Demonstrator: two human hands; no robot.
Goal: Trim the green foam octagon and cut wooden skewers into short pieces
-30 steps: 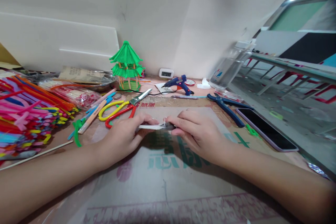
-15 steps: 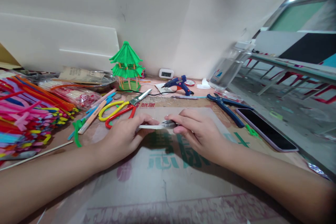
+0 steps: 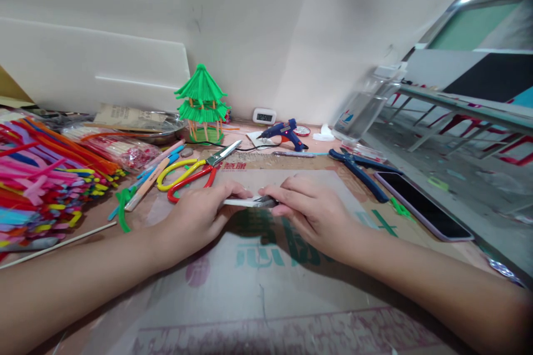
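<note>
White board [image 3: 250,39] rises along the far side, and below it spreads the worktop [image 3: 104,212], covered with printed cardboard [image 3: 325,283] at the near side. A bright pile of fuzzy stems [image 3: 45,177] fills the left. Far right leans a clear bottle [image 3: 362,108], with a phone [image 3: 422,205] nearer. The green-roofed model [image 3: 203,102] stands far, left of centre.

In the middle, the left hand [image 3: 200,211] pinches a thin white strip [image 3: 241,202] between its fingers, just above the cardboard. The right hand [image 3: 318,213] has its fingers closed around a small dark cutter [image 3: 266,201], the tip meeting the strip's right end. A second ago a white sliver stood up at that tip; now I can't see it, so I'd judge a bit has been trimmed off.

Scissors [image 3: 211,161] lie beyond the left hand, pliers [image 3: 362,173] beyond the right, then the glue gun [image 3: 283,130] and, smaller, a timer [image 3: 264,116].
</note>
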